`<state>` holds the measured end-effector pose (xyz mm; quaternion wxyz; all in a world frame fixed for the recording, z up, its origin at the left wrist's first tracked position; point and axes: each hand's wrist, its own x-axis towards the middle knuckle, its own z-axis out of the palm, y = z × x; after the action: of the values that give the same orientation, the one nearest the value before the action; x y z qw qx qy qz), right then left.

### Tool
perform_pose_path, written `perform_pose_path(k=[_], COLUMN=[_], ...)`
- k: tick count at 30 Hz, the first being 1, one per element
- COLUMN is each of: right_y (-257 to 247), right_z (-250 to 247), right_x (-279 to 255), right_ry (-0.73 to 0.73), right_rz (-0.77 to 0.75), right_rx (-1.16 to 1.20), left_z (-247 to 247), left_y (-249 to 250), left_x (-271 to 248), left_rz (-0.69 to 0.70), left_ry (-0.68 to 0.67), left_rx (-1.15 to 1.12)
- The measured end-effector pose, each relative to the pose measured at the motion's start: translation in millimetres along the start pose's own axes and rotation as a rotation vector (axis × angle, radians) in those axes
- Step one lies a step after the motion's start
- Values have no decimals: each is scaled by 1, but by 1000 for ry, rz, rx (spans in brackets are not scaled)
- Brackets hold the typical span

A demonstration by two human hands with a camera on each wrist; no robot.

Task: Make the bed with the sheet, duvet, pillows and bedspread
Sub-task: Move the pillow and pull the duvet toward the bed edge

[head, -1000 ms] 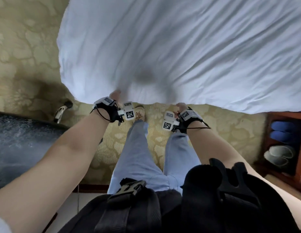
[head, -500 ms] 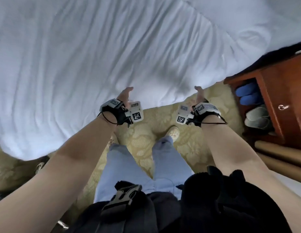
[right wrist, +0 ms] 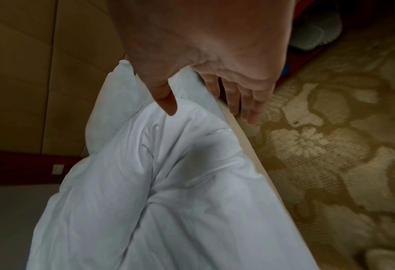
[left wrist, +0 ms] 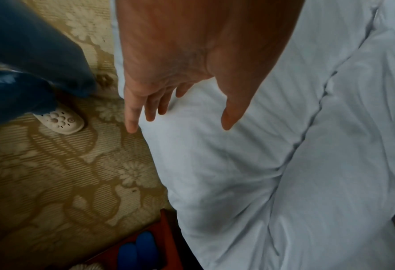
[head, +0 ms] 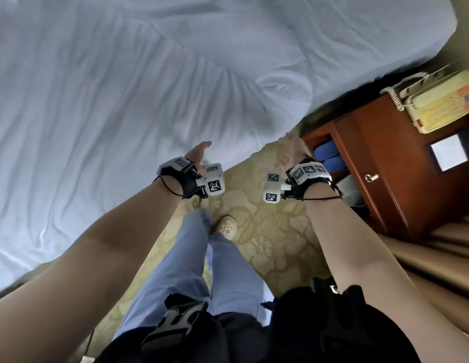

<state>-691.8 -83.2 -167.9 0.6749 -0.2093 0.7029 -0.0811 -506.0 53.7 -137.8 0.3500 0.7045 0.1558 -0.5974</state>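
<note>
A rumpled white duvet (head: 149, 100) covers the bed and hangs over its near side. My left hand (head: 199, 155) hovers at the duvet's hanging edge (left wrist: 214, 164), fingers straight and spread, holding nothing. My right hand (head: 293, 150) is out over the carpet between bed and nightstand, fingers straight and empty; in the right wrist view its fingers (right wrist: 238, 98) point down beside the duvet's (right wrist: 168, 182) bunched corner and the pale mattress edge (right wrist: 249, 146). A white pillow (right wrist: 113, 102) lies beyond that corner by the headboard.
A red-brown wooden nightstand (head: 385, 166) stands to my right with a cream telephone (head: 437, 100) on top and blue slippers (head: 330, 158) in its open shelf. Patterned beige carpet (head: 254, 231) runs between bed and nightstand, where my legs and shoe (head: 228, 227) stand.
I have moved along the bed towards the headboard, so the nightstand and telephone have come into view. Both hands, at the duvet's edge a second ago, now hover straight and empty.
</note>
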Motion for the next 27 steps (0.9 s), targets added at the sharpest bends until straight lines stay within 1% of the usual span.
perform_pose_path(k=[2,3,4,6,11,12,15,17,19,22,24,27], right_y=[-25,-36,-51,-80,-158,-174,-220,-248,-272,-298,-311,-327], right_z=[1,2,1,4,13,18,31,45,63,93,111,127], right_x=[-6,-3,4,18,52,59,77,83,88,94,98,104], right_ry=[54,75,84,109,111,129,119,71,-11,-114,-168,-220], right_rz=[-54,-116,-194,-290,-422,-431,-400,-391,-382,-375,-392,-403], right_rx=[-129,-199,-249,-329,-551,-589,-644,-680,-726,-792,-855,-885], left_z=[17,24,31,45,75,80,96,103,104,98,95,94], left_y=[15,24,37,66,145,160,200,218,224,227,231,237], left_x=[8,10,14,22,38,42,50,54,65,80,84,88], left_rz=[-45,-43,-21,33,152,161,145,132,123,123,136,163], left_ry=[-2,-7,-5,4,-48,-56,-40,8,41,48,49,31], left_rx=[-31,-49,-71,-117,-296,-325,-380,-399,-397,-454,-508,-538])
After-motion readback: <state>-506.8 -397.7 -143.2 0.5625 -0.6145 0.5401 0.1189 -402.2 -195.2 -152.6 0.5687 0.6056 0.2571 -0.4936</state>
